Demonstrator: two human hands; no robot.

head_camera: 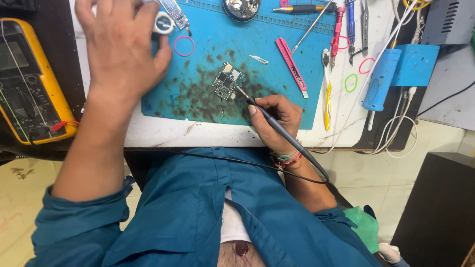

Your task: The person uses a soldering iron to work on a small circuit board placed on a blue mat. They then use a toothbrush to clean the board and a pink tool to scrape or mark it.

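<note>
A small green circuit board [227, 81] lies in the middle of a stained blue work mat [277, 69]. My right hand [274, 120] grips a black soldering iron [277, 126] like a pen, its tip touching the board's right edge. A black cable runs from the iron back across my lap. My left hand [118, 44] is raised over the mat's left part and holds a small white round object [163, 22] between thumb and fingers; what it is I cannot tell.
A yellow multimeter [29, 81] sits at the left. On and around the mat lie a pink blade tool [292, 66], a toothbrush [327, 94], screwdrivers [339, 29], rubber bands [184, 45], a round tin [241, 9], and a blue handheld tool [381, 79] with white cables.
</note>
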